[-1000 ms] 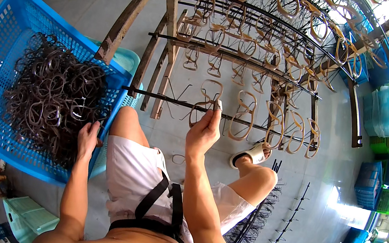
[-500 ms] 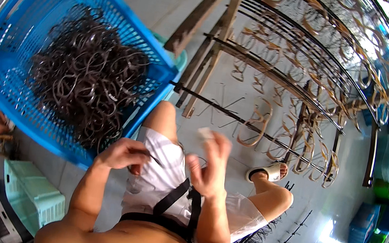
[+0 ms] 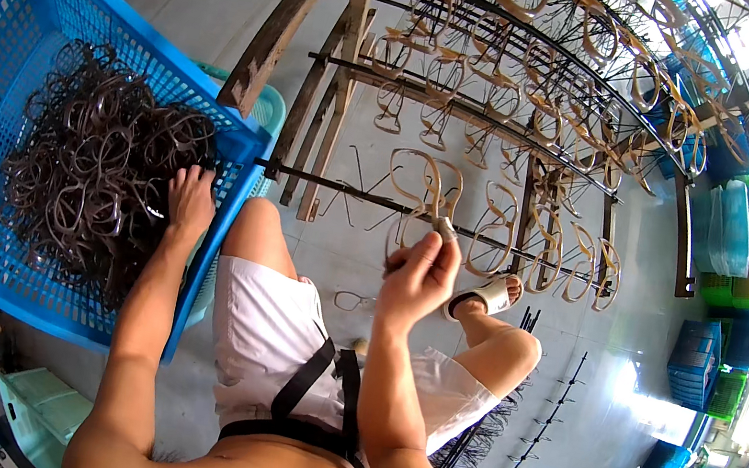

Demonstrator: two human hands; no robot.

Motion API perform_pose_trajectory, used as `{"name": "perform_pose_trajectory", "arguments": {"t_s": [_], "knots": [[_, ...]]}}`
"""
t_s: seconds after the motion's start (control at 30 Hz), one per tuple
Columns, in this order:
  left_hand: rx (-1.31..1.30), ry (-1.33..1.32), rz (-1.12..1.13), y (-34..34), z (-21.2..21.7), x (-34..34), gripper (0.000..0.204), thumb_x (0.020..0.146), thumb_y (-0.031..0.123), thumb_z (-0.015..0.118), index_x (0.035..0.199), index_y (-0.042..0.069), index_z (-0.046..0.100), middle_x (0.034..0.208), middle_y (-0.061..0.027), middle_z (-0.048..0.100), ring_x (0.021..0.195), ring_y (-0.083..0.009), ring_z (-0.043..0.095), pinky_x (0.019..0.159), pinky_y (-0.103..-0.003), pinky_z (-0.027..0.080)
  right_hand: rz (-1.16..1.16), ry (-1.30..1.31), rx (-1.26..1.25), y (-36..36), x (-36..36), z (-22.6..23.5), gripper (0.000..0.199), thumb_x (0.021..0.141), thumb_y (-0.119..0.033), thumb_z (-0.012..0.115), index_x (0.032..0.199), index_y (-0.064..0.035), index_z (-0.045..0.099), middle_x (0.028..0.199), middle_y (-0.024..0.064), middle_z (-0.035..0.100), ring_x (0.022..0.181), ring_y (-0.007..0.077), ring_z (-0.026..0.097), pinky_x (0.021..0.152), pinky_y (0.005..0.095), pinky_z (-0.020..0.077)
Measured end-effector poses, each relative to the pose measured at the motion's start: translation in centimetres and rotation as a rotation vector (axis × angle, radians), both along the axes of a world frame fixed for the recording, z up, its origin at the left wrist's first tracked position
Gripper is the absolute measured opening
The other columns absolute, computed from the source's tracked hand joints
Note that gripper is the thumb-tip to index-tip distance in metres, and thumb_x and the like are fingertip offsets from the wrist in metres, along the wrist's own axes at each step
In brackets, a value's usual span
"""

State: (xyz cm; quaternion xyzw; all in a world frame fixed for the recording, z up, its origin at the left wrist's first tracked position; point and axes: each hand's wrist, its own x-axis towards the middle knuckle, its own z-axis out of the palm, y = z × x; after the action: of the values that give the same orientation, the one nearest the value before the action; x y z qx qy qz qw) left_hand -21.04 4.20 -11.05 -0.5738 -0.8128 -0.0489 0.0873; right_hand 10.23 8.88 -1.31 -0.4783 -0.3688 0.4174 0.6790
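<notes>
1. The person is sitting on the floor with a blue plastic basket (image 3: 2, 72) at the left knee and a wooden drying rack (image 3: 339, 83) of dark metal rods straight ahead.
2. The left hand (image 3: 189, 202) is lying palm-down inside the basket, fingers spread and loosely curled over the heap of dark brown eyeglass frames (image 3: 94, 163); it is touching them, but whether it has closed on one cannot be told.
3. The right hand (image 3: 417, 274) is raised to the nearest rod (image 3: 370, 199), thumb and fingers pinched together around a small part of a tan frame (image 3: 422, 204) that is hanging there just above the fist.
4. Work done, as judged from the layout: the upper rods are carrying many hung tan frames (image 3: 512, 90) in close rows, while the nearest rod is bearing only a few at its right half and is standing bare toward the basket.
5. Work left, as judged likewise: the basket is holding a deep tangled heap, so most of the frames appear not yet hung, and the loading seems well short of its end.
6. Spare hooked rods (image 3: 549, 425) are lying on the floor beside the right leg, and one loose frame (image 3: 350, 301) is lying between the knees.
</notes>
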Motion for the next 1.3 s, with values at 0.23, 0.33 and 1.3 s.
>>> {"name": "perform_pose_trajectory", "arguments": {"t_s": [0.23,0.33,1.3], "knots": [[0.472,-0.395,0.011,0.2,1.4,0.2,0.018,0.089,0.02,0.054,0.098,0.008,0.063,0.084,-0.0082,0.062,0.079,-0.0244,0.057,0.066,-0.034,0.043,-0.076,-0.226,-0.117,0.7,-4.9,-2.2,0.024,0.095,-0.01,0.043,0.116,0.0009,0.046,0.057,0.0034,0.053,0.046,0.0074,0.05,0.044,0.0241,0.0434],[0.484,-1.067,0.312,-0.9,3.8,2.1,0.024,0.094,0.022,0.047,0.108,0.006,0.058,0.074,-0.0046,0.061,0.059,-0.0118,0.056,0.049,-0.023,0.042,-0.123,-0.203,-0.14,1.3,-5.8,-2.2,0.022,0.095,-0.01,0.043,0.114,0.0,0.047,0.06,0.0031,0.054,0.048,0.0083,0.052,0.044,0.0241,0.0439],[0.313,-1.598,0.41,-4.6,1.5,3.6,0.017,0.086,0.021,0.055,0.096,0.008,0.061,0.07,0.0041,0.055,0.062,-0.0038,0.046,0.055,-0.019,0.031,-0.021,-0.013,-0.126,1.1,-8.3,-3.1,0.018,0.097,-0.016,0.041,0.105,-0.0035,0.05,0.057,-0.0012,0.044,0.042,0.0067,0.045,0.038,0.0218,0.0406]]}}
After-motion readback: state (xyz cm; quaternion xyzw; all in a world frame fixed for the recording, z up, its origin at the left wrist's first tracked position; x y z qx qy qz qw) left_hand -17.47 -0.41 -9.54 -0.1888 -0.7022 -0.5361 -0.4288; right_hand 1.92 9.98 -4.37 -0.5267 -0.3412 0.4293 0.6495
